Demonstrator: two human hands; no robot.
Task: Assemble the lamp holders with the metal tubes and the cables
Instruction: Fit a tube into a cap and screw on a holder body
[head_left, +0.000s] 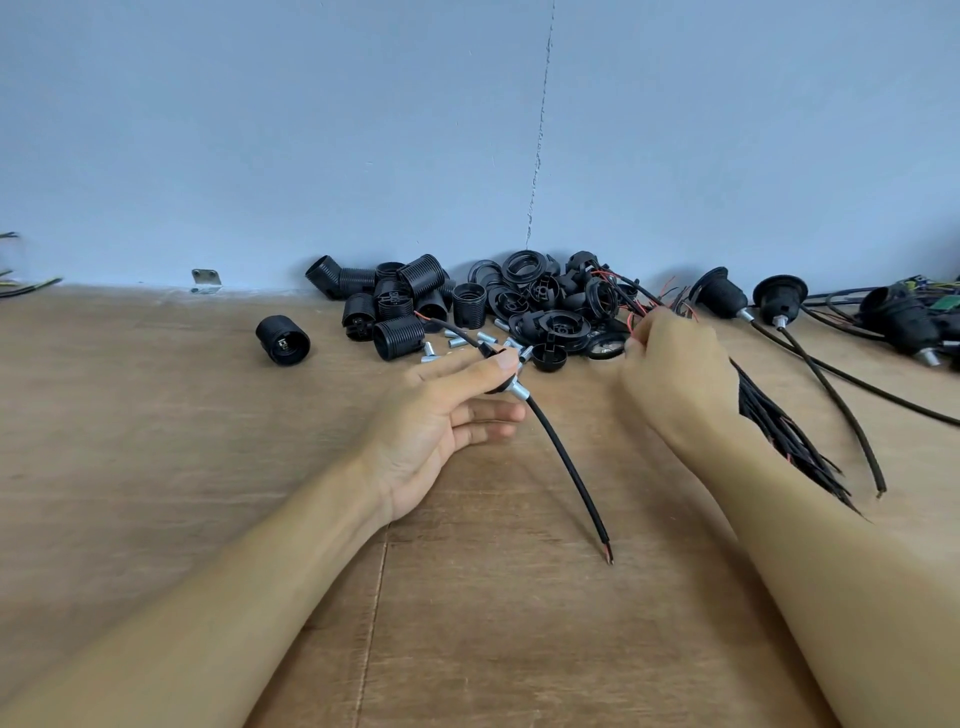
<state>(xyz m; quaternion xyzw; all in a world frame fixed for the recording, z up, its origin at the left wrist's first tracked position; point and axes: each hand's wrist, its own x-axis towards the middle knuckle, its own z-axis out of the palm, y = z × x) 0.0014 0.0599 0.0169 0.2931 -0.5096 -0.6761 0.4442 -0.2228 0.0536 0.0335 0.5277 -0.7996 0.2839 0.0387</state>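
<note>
— Starting on the left: the left hand (441, 410) is held low over the desk (208, 467), and a black lamp holder cap (497, 385) is pinched between thumb and forefinger. The remaining fingers are stretched out loosely.

— Noted. A metal tube (521, 391) is seen at the cap's neck, and a black cable (568, 470) is threaded through it. The cable's stripped end is laid on the desk nearer the person, while its other end is arched up towards the pile.

— And the other side?

— The right hand (670, 364) is raised just in front of the heaped parts, its fingers curled tight round a bundle of cables (769, 421). Red wire tips are shown above the fist, and the black tails are fanned out past the wrist.

— Stock is spotted along the wall (467, 130): threaded lamp holders (410, 306) are piled left of centre, with caps and rings (550, 312) heaped just beside them. Loose tubes (457, 343) are scattered in front.

— One single holder (283, 340) is set apart to the left, on its side. Finished holders (724, 297) with cables are laid at the far right.
</note>
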